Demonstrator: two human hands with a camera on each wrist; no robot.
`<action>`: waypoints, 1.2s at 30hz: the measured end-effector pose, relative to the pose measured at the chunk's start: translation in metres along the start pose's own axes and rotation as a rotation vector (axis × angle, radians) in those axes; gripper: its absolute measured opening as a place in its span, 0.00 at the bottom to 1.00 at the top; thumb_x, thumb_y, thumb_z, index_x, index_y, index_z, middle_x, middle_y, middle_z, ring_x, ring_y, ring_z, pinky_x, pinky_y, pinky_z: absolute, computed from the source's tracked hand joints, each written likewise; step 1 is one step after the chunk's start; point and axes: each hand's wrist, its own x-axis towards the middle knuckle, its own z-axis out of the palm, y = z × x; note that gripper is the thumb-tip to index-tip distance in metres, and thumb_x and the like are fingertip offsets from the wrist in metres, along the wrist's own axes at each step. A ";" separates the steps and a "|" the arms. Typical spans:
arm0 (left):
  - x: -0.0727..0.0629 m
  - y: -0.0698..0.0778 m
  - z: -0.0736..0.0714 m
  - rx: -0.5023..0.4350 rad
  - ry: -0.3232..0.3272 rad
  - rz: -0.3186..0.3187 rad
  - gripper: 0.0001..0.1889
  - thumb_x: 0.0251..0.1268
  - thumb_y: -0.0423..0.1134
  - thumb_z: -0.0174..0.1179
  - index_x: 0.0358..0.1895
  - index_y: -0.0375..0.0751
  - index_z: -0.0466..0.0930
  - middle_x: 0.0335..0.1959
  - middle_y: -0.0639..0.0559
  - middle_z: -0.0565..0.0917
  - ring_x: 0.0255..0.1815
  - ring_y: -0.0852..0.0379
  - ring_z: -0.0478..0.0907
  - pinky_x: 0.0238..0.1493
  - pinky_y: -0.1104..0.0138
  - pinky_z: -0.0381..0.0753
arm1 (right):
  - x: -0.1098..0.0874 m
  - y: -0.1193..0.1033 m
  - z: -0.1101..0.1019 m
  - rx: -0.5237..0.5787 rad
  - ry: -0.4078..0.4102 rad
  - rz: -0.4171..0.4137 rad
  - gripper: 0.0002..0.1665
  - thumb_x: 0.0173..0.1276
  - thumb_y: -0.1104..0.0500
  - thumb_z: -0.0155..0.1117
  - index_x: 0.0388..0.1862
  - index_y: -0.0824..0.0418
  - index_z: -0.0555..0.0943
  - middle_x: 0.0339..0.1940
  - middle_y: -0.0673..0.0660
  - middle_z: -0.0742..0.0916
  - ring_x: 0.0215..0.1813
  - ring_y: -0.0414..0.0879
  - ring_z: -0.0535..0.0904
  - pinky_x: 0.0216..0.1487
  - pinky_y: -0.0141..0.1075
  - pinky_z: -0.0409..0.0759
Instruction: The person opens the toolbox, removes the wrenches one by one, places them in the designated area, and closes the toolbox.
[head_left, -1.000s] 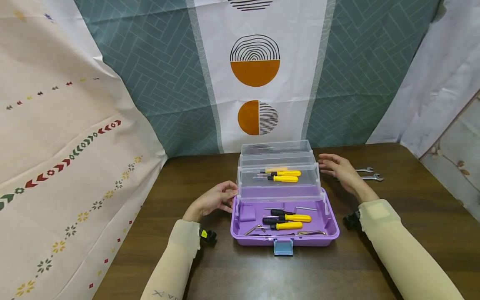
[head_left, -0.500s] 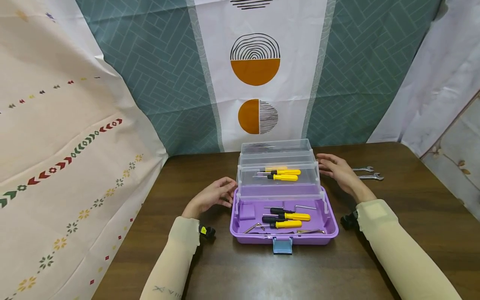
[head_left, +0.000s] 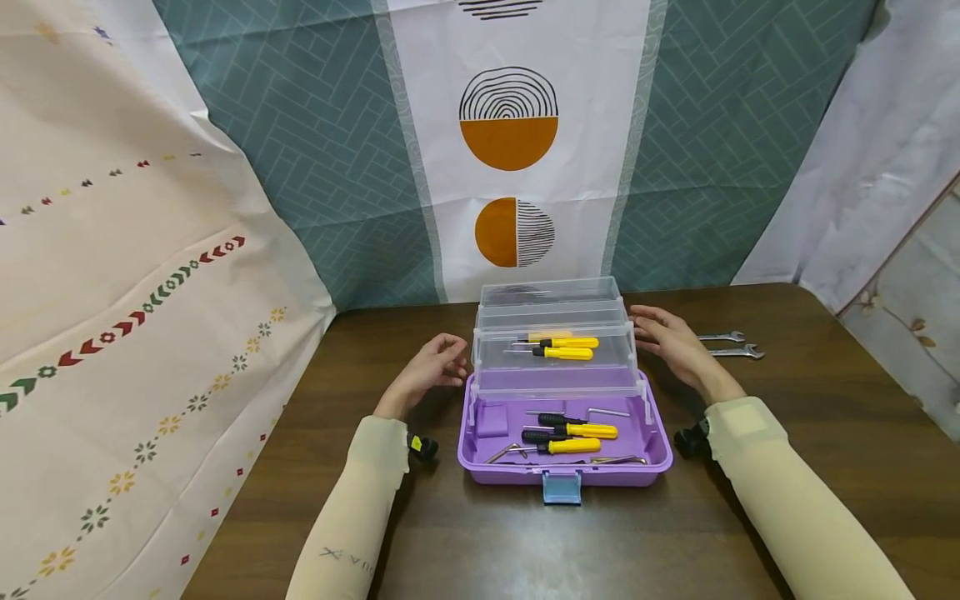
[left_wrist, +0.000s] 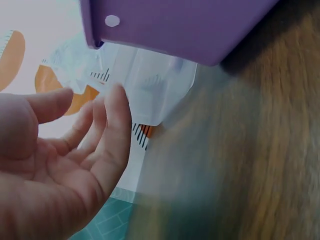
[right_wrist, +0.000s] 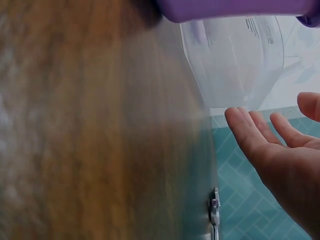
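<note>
A purple toolbox (head_left: pixel 495 477) stands open on the table, its clear tiers (head_left: pixel 555 383) raised behind it. Yellow-handled screwdrivers (head_left: pixel 573 446), black-handled screwdrivers (head_left: pixel 551 418) and hex keys (head_left: pixel 611 412) lie in its base. More yellow-handled screwdrivers (head_left: pixel 566 353) rest in a clear tray. My left hand (head_left: pixel 429 373) is beside the box's left back corner, fingers loosely bent, holding nothing; the left wrist view has it below the purple wall (left_wrist: pixel 170 30). At the right of the clear tiers is my right hand (head_left: pixel 678 350), fingers fairly straight; whether its fingertips touch the plastic I cannot tell.
Two wrenches (head_left: pixel 738 352) lie on the wooden table (head_left: pixel 810 417) behind my right hand. A blue latch (head_left: pixel 562 488) hangs from the box's front. Patterned cloth (head_left: pixel 360 150) rises along the table's back edge, and a cream cloth (head_left: pixel 187 375) drapes at the left.
My left hand has moved back along the box's left side, from beside the purple rim towards the clear tiers. My right hand has barely shifted. The box looks the same.
</note>
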 end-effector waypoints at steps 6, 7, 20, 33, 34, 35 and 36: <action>0.009 -0.001 0.003 -0.032 0.077 0.008 0.26 0.86 0.43 0.48 0.76 0.29 0.63 0.61 0.33 0.75 0.55 0.46 0.80 0.57 0.58 0.85 | -0.001 0.000 0.001 0.021 -0.024 0.024 0.40 0.87 0.46 0.46 0.85 0.66 0.51 0.80 0.70 0.64 0.62 0.38 0.74 0.64 0.29 0.78; 0.011 -0.002 0.003 -0.042 0.079 0.008 0.27 0.87 0.43 0.47 0.77 0.29 0.61 0.64 0.31 0.74 0.59 0.43 0.79 0.61 0.56 0.84 | -0.001 0.000 0.001 0.019 -0.028 0.025 0.40 0.87 0.46 0.46 0.85 0.66 0.51 0.80 0.69 0.64 0.63 0.39 0.73 0.64 0.29 0.77; 0.026 -0.002 0.008 -0.140 0.027 -0.007 0.30 0.88 0.44 0.45 0.81 0.31 0.54 0.76 0.33 0.68 0.76 0.39 0.68 0.74 0.51 0.71 | -0.001 0.002 0.006 0.052 -0.074 0.056 0.42 0.87 0.45 0.46 0.86 0.64 0.47 0.79 0.65 0.66 0.69 0.45 0.71 0.60 0.29 0.76; 0.035 -0.006 0.014 -0.149 -0.010 -0.010 0.27 0.88 0.43 0.43 0.79 0.30 0.60 0.76 0.36 0.68 0.77 0.40 0.65 0.75 0.48 0.68 | 0.001 0.006 0.010 0.060 -0.091 0.080 0.41 0.88 0.47 0.44 0.85 0.68 0.47 0.82 0.69 0.61 0.81 0.62 0.57 0.69 0.41 0.74; 0.036 -0.006 0.014 -0.146 -0.014 -0.006 0.27 0.88 0.43 0.43 0.79 0.29 0.60 0.76 0.35 0.68 0.78 0.40 0.65 0.75 0.48 0.68 | 0.001 0.006 0.009 0.061 -0.094 0.081 0.40 0.88 0.47 0.44 0.85 0.69 0.47 0.83 0.69 0.60 0.82 0.62 0.57 0.70 0.42 0.73; 0.037 -0.007 0.015 -0.145 -0.015 -0.004 0.27 0.88 0.42 0.44 0.78 0.29 0.61 0.76 0.35 0.68 0.78 0.40 0.65 0.75 0.48 0.68 | 0.001 0.006 0.009 0.061 -0.097 0.081 0.40 0.88 0.48 0.43 0.85 0.70 0.47 0.83 0.69 0.60 0.82 0.62 0.56 0.71 0.42 0.72; 0.038 -0.007 0.015 -0.145 -0.016 -0.002 0.26 0.87 0.41 0.44 0.78 0.29 0.61 0.77 0.35 0.68 0.78 0.40 0.64 0.75 0.48 0.68 | 0.001 0.005 0.009 0.058 -0.100 0.080 0.40 0.88 0.48 0.43 0.84 0.71 0.48 0.83 0.69 0.60 0.82 0.62 0.56 0.71 0.43 0.72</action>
